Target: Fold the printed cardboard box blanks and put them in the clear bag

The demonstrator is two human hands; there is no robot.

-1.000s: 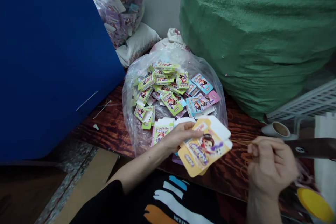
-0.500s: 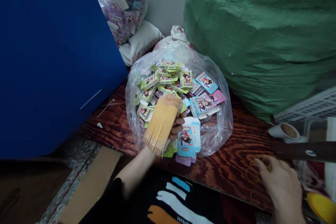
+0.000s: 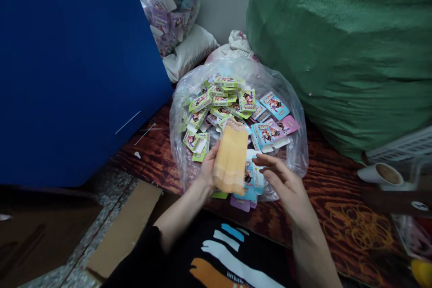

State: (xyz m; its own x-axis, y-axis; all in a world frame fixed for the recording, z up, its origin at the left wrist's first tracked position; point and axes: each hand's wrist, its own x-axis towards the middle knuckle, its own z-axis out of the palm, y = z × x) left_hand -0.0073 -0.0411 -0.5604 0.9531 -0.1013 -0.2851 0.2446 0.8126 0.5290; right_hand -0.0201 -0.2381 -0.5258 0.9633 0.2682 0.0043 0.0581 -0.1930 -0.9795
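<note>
Your left hand (image 3: pixel 209 168) grips a stack of flat yellow card boxes (image 3: pixel 231 159). The stack stands on its edge, tilted a bit, over the front of a clear plastic bag (image 3: pixel 185 144). Your left fingers (image 3: pixel 214 155) are closed on the stack, but it hides most of them, so you can't see how they wrap around it. You can't count the boxes in the stack either.

Your right hand (image 3: pixel 281 182) is open, with the fingers (image 3: pixel 266 162) spread and curved. They are near the stack but do not touch it. They hang just over a blue flat box (image 3: pixel 251 177), and the stack hides part of that box. A pink box (image 3: pixel 239 203) lies under it.

More printed boxes (image 3: pixel 219 108) lie in a heap inside the bag. A big green sack (image 3: pixel 337 54) stands on the right, and a tall blue board (image 3: pixel 74 76) blocks the left side. Behind the board, you can only see part of a bag of boxes (image 3: pixel 168 4). Rubber bands (image 3: pixel 357 227) lie on the wood table (image 3: pixel 324 193). A yellow lid (image 3: pixel 421 273) is cut off in the corner.
</note>
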